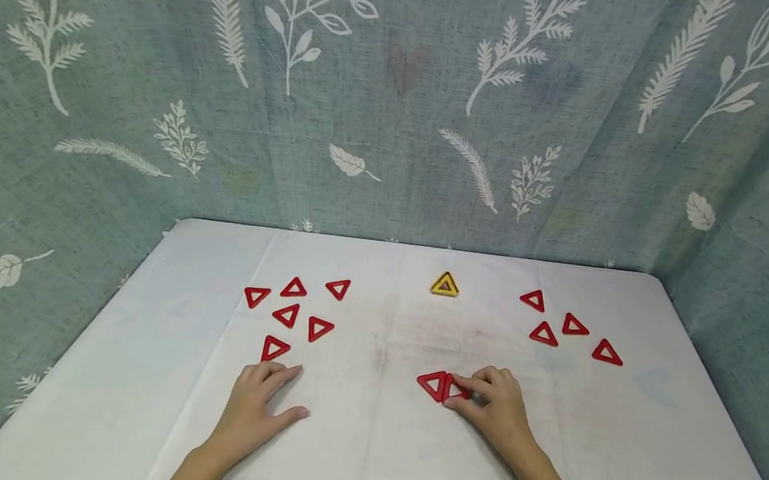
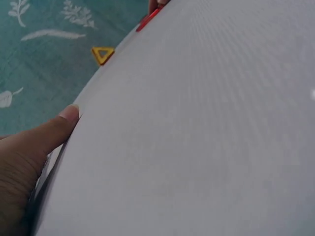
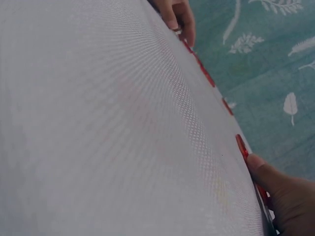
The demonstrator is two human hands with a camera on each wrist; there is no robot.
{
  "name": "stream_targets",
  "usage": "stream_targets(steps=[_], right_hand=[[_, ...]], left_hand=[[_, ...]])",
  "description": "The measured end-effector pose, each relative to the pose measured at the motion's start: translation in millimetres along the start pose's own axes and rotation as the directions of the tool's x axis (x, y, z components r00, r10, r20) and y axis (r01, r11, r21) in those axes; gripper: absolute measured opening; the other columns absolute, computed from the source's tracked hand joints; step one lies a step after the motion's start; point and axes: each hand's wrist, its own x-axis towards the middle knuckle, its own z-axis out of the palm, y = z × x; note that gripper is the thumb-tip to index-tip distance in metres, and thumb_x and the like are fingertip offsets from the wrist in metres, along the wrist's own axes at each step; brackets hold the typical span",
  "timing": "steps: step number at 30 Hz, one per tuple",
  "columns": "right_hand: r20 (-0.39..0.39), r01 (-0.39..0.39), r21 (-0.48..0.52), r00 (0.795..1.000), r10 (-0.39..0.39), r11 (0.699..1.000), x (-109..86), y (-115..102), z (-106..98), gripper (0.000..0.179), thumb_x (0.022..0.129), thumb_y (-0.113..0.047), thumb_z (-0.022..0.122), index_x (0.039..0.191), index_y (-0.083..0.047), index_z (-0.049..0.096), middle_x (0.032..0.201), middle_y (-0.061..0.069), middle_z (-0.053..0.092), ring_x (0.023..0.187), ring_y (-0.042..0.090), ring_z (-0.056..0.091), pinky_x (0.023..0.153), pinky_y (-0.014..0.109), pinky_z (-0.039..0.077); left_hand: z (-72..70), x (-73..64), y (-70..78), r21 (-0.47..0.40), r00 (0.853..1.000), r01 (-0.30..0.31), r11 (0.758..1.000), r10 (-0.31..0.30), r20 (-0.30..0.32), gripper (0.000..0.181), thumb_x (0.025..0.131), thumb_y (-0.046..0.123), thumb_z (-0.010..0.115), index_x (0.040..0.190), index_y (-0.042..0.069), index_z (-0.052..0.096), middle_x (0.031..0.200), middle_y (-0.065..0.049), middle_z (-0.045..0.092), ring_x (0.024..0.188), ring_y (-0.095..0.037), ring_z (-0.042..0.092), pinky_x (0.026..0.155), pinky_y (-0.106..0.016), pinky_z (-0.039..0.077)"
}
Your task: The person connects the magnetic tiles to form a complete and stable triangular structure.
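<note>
My right hand [image 1: 496, 409] pinches a flat red triangle [image 1: 447, 389] with a hollow middle between thumb and fingers, low over the white cloth. Edge to edge beside it, on its left, lies a second red triangle [image 1: 424, 381], its tip pointing left. In the right wrist view, the right thumb presses by a red piece [image 3: 241, 143] seen nearly edge-on. My left hand [image 1: 250, 405] rests on the cloth with thumb and fingers spread apart, holding nothing. Just beyond its fingertips lies another red triangle [image 1: 267, 348].
More loose red triangles lie at the left, one of them a triangle [image 1: 256, 289] near the outer side. Several others, including a red triangle [image 1: 607, 360], lie at the right. A yellow triangle [image 1: 445, 291] is at the back. A patterned green curtain [image 1: 396, 117] rises behind the white-covered table [image 1: 649, 451].
</note>
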Motion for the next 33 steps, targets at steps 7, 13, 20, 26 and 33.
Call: stream_targets(steps=[7, 13, 20, 26, 33], right_hand=[[-0.002, 0.020, -0.014, 1.000, -0.020, 1.000, 0.2, -1, -1, 0.041, 0.056, -0.027, 0.088, 0.094, -0.012, 0.078, 0.076, -0.008, 0.053, 0.071, 0.003, 0.037, 0.063, 0.021, 0.031], [0.013, 0.007, -0.005, 1.000, -0.007, 1.000, -1.3, -4, 1, 0.040, 0.058, -0.027, 0.087, 0.094, -0.013, 0.078, 0.077, -0.008, 0.053, 0.072, 0.003, 0.038, 0.064, 0.023, 0.033], [0.019, -0.015, -0.018, 1.000, 0.015, 1.000, -4.2, -4, 1, 0.039, 0.058, -0.028, 0.087, 0.093, -0.013, 0.078, 0.077, -0.009, 0.053, 0.072, 0.003, 0.039, 0.064, 0.024, 0.034], [0.022, -0.022, -0.005, 1.000, 0.022, 1.000, -4.5, -4, 0, 0.038, 0.058, -0.027, 0.087, 0.093, -0.013, 0.078, 0.077, -0.009, 0.053, 0.072, 0.003, 0.039, 0.064, 0.024, 0.034], [0.012, -0.004, -0.009, 1.000, 0.004, 1.000, -2.9, -4, 0, 0.039, 0.058, -0.026, 0.088, 0.093, -0.012, 0.078, 0.076, -0.008, 0.054, 0.073, 0.004, 0.041, 0.064, 0.024, 0.035]], left_hand=[[-20.4, -11.5, -21.1, 0.033, 0.991, 0.132, 0.991, -0.132, 0.000, 0.072, 0.062, 0.032, 0.086, 0.124, 0.009, 0.060, 0.105, -0.005, 0.053, 0.097, -0.024, 0.043, 0.080, -0.040, 0.030], [-38.3, -14.5, -40.4, 0.073, 0.973, 0.224, 0.972, -0.227, 0.043, 0.075, 0.066, 0.041, 0.083, 0.129, 0.010, 0.055, 0.112, -0.009, 0.050, 0.099, -0.028, 0.040, 0.081, -0.045, 0.024], [-41.4, 4.1, -61.2, 0.058, 0.969, 0.206, 0.977, -0.211, 0.127, 0.074, 0.070, 0.043, 0.080, 0.132, 0.011, 0.054, 0.115, -0.011, 0.046, 0.101, -0.029, 0.037, 0.080, -0.046, 0.024], [-38.3, 25.6, -74.9, -0.008, 0.964, 0.138, 0.990, -0.132, 0.232, 0.077, 0.069, 0.041, 0.080, 0.134, 0.011, 0.053, 0.113, -0.010, 0.045, 0.101, -0.026, 0.035, 0.083, -0.048, 0.022], [-38.1, 39.1, -79.3, -0.070, 0.963, 0.112, 0.991, -0.090, 0.255, 0.054, 0.074, 0.035, 0.078, 0.123, 0.018, 0.064, 0.108, -0.005, 0.048, 0.100, -0.022, 0.035, 0.088, -0.049, 0.020]])
